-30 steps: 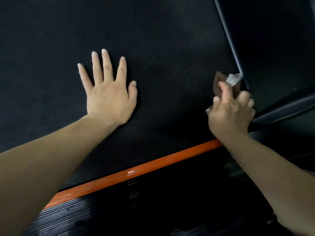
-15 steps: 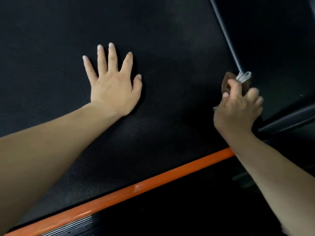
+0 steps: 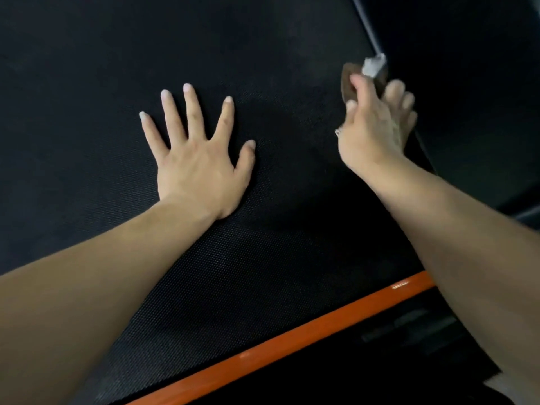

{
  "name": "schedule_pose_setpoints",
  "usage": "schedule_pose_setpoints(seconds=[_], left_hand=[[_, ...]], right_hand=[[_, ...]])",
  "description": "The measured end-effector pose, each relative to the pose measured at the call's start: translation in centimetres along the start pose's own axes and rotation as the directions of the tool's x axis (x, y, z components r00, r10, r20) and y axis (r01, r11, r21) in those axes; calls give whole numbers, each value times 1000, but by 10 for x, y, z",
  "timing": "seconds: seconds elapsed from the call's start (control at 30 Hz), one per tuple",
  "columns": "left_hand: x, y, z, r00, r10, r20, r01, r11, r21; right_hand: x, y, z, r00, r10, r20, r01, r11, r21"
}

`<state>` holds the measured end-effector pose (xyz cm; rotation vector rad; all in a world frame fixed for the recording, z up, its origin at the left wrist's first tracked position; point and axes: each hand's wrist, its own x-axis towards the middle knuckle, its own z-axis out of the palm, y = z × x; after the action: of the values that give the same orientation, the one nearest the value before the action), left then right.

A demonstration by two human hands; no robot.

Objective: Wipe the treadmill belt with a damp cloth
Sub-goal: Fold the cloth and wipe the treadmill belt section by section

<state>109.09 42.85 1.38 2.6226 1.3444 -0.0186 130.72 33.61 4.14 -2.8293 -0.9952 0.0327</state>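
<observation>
belt: wide black textured rubber treadmill belt (image 3: 263, 287), fills most of the view, fine dotted weave visible near the middle
left hand: left hand (image 3: 201, 165) flat, palm down on the belt, all five fingers spread wide, nothing held, forearm runs in from lower left
right hand: right hand (image 3: 377, 127) curled around a bunched brown and grey-white cloth (image 3: 366, 74), thumb on top, fingers wrapped on the far side, motion-blurred
cloth: sticks out past the right hand's fingertips, brown part on the belt side, pale part at the tip; sits at the belt's right edge, right against the thin grey side rail (image 3: 365, 24); whether it presses on belt or rail, cannot tell
cloth wetness: cannot tell
rail: slim grey strip running up to the top edge, dark area beyond it to the right
trim: glossy orange plastic strip (image 3: 292, 343) crossing diagonally along the belt's near edge, passes under the right forearm
below trim: black ridged deck cover (image 3: 409, 325), blurred, detail unclear
hands apart: well apart, left mid-belt, right at the edge
</observation>
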Motion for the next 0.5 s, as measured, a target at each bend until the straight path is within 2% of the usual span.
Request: schedule_pose_setpoints(seconds=[0.07, 0.23, 0.43, 0.5], left_hand=[[0, 0, 0, 1000, 4, 3, -4, 1000, 2], [0, 1, -1, 1000, 0, -1, 0, 1000, 4], [1, 1, -1, 1000, 2, 22, -3, 1000, 7], [1, 1, -1, 1000, 1, 30, -2, 1000, 12]], right_hand=[[-4, -7, -1, 999, -46, 19, 47, 999, -13], [-79, 13, -3, 963, -266, 48, 266, 964, -2], [13, -33, 9, 993, -115, -37, 114, 993, -23], [-5, -40, 11, 971, -233, -44, 232, 972, -34]])
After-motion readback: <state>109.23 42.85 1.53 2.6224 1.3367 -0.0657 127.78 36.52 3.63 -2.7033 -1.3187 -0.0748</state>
